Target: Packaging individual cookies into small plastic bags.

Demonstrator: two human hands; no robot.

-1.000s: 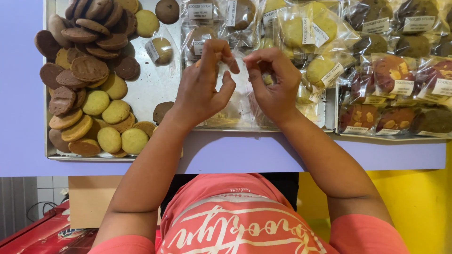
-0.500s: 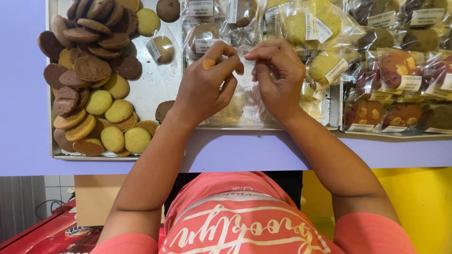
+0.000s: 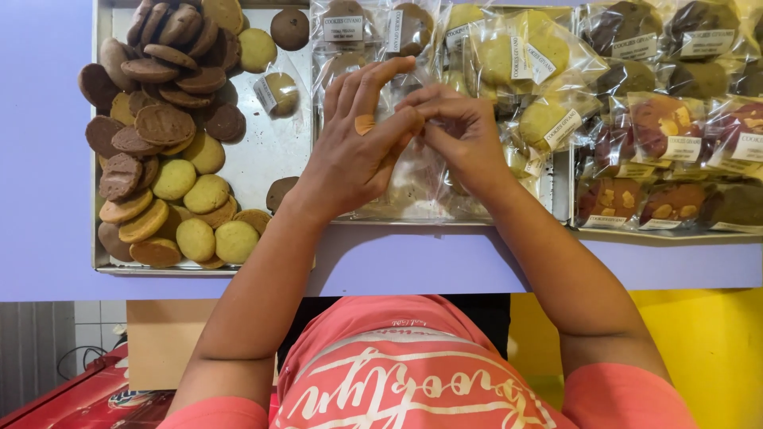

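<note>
Both hands are meeting over the tray [image 3: 262, 151]: left hand [image 3: 354, 151] and right hand [image 3: 461, 135] are pinching one clear bag [image 3: 409, 179], lying just under the fingertips.

The scene is evenly and brightly lit; glare is seen on plastic wrappers [image 3: 524, 56] at 1 o'clock.

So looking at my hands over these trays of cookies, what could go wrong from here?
1. The left hand and right hand meet over clear bags; what they pinch is hidden, and a slip could drop it among them.
2. The loose cookies are heaped to the left tray's edge; a forearm nudge might push some off.
3. That tray sits near the table front edge, so a bump could tip it.
</note>
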